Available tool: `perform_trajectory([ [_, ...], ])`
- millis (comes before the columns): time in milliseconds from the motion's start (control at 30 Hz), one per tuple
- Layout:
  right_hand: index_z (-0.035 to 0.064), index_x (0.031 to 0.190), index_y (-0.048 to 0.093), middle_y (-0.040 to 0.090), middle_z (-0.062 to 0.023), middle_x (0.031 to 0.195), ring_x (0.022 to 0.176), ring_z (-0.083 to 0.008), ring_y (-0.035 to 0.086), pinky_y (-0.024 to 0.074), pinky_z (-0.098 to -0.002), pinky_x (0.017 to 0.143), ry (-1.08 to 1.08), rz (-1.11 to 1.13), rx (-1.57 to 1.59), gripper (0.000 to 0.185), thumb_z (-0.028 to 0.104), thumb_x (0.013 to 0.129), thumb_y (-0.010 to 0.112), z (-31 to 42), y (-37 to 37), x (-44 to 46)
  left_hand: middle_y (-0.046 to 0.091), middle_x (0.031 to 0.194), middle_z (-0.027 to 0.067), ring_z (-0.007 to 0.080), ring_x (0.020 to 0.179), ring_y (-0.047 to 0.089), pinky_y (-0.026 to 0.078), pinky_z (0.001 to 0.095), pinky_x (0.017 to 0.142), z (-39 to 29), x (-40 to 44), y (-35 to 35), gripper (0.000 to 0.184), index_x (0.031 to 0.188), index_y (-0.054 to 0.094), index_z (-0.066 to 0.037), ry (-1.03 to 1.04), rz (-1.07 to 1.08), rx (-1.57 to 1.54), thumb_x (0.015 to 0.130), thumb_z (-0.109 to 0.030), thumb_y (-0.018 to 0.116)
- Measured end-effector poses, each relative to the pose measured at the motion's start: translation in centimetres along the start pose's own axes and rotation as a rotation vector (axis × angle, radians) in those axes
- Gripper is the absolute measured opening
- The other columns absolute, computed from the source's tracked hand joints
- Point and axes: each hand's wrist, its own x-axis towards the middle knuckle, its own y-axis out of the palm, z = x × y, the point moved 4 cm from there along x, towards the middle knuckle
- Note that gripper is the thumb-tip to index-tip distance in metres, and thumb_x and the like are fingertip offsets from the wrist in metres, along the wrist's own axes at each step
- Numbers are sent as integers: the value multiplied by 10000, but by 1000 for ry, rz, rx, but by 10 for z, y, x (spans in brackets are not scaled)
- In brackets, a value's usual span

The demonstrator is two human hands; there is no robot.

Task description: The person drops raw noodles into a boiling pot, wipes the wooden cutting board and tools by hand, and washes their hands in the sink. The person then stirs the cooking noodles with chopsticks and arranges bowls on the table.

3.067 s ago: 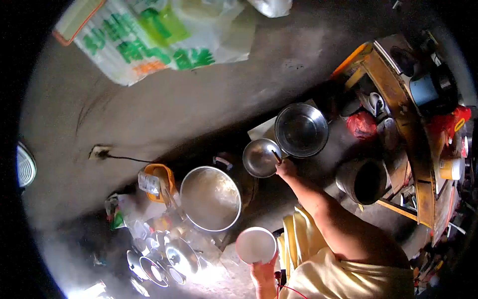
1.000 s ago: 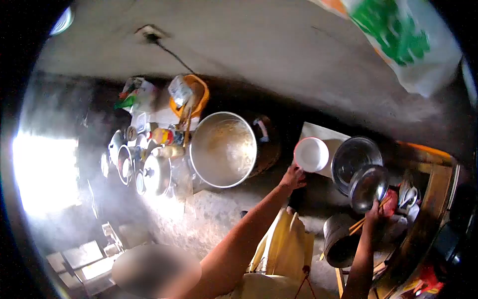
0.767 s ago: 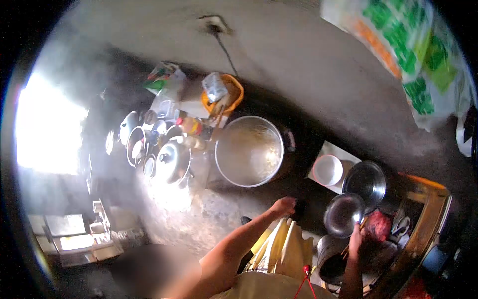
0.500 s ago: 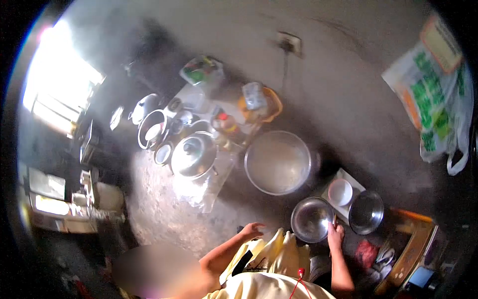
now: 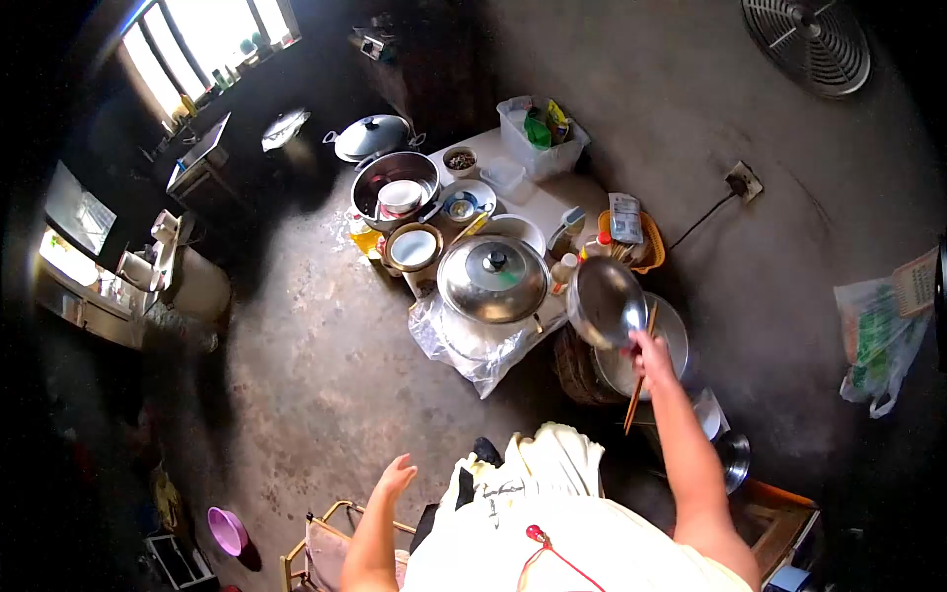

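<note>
My right hand (image 5: 651, 357) grips the rim of a shiny metal bowl (image 5: 604, 301) together with a pair of wooden chopsticks (image 5: 633, 407). The bowl is tilted, held up in front of a large round basin (image 5: 674, 331) and close to the table's right end. Part of that basin is hidden behind the bowl and my forearm. My left hand (image 5: 397, 477) hangs in the air over the floor, fingers apart, holding nothing. Nearest the bowl on the table is a lidded pan (image 5: 493, 279), with bottles (image 5: 563, 269) between them.
On the low table (image 5: 447, 314) are a deep pot (image 5: 367, 187), several bowls and a clear plastic bin (image 5: 543, 148). An orange basket (image 5: 648, 255) stands behind the bottles. A chair (image 5: 326, 543) is at lower left, a pink basin (image 5: 227, 531) beyond it.
My right hand has raised the metal bowl and chopsticks from beside the small stool to over the large basin. The view has turned, and my left hand sits lower left, away from my clothing.
</note>
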Motion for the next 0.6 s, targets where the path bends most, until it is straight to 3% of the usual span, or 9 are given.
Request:
perform_trajectory([
  [100,75,763,483,572,-75,601,353,-48,366,213,-204,291,-105,-241,-53,184,223,748,591,69,26,23,586,946,108,181,838,557,467,307,684,52,-15,-16,446,1160,485,-37,-79,-150,33,743,-101,628],
  [167,54,783,461,573,-98,638,391,-59,408,232,-193,301,-188,-111,-118,200,214,755,580,100,19,73,597,884,89,167,778,565,471,297,644,66,-23,-17,371,1096,536,-29,-140,-218,80,737,-73,618],
  [233,47,780,464,578,-100,622,377,-50,364,218,-194,301,-242,-213,-147,187,202,756,566,138,24,108,598,770,57,135,624,550,456,266,546,55,-40,1,204,928,605,-25,-264,-235,-36,724,-12,594],
  [267,36,823,449,548,-83,636,393,-58,367,222,-208,308,-265,-119,-174,228,208,741,573,157,29,127,590,692,37,107,515,510,433,243,481,39,-48,11,138,849,609,-19,-208,-274,-123,722,28,578],
  [300,32,841,436,492,-56,629,412,-68,385,237,-217,319,-267,-211,-181,260,213,721,580,170,31,144,590,699,41,108,531,523,434,242,482,40,-46,20,167,881,611,-14,-199,-275,-186,725,36,579],
  [400,27,838,438,441,-35,612,421,-86,399,249,-241,328,-299,-219,-263,273,215,703,582,190,28,239,582,693,35,103,535,534,449,239,472,-18,-51,49,134,861,636,-3,-159,-362,-293,737,9,589],
  [467,-47,856,497,537,-114,660,469,-165,478,344,-313,391,-183,-344,-425,325,213,683,586,192,22,293,563,657,25,97,533,534,458,246,462,-63,-47,61,114,822,659,-6,-136,-448,-359,740,2,579],
  [567,-70,838,517,526,-121,635,488,-196,509,375,-325,417,-154,-384,-570,304,187,685,573,183,17,373,557,690,51,124,599,553,491,271,555,-107,-24,63,372,1052,599,-45,-260,-456,-69,690,32,557],
  [600,-70,838,517,526,-121,635,488,-196,509,375,-325,417,-136,-375,-580,304,187,685,573,178,18,392,564,762,71,141,674,565,490,274,628,-135,-19,63,459,1125,548,-64,-201,-471,30,677,37,561],
])
